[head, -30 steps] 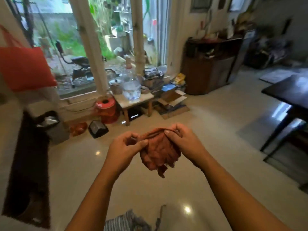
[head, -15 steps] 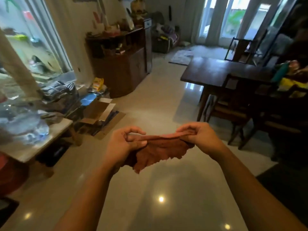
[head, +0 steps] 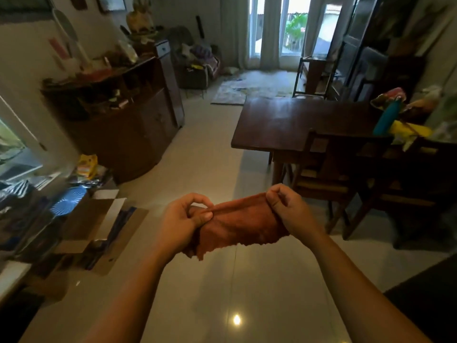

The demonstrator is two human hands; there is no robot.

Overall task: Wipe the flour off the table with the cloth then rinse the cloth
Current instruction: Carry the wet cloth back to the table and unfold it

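Left grip (head: 181, 220): pinches the rust-brown terry cloth (head: 243, 225) — left edge.
Right grip (head: 290, 210): fingers curled round its right edge.
Cloth position: taut in mid-air between them.
Dark wooden counter (head: 284, 120): well apart — ahead-right.

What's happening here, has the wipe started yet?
Not yet. A person stands on the tiled floor, holding a rust-brown cloth stretched out in the air. The left hand and right hand each pinch one end of its top edge. The dark wooden table is ahead and to the right, untouched, with a chair in front of it. Flour on it can't be made out from here.
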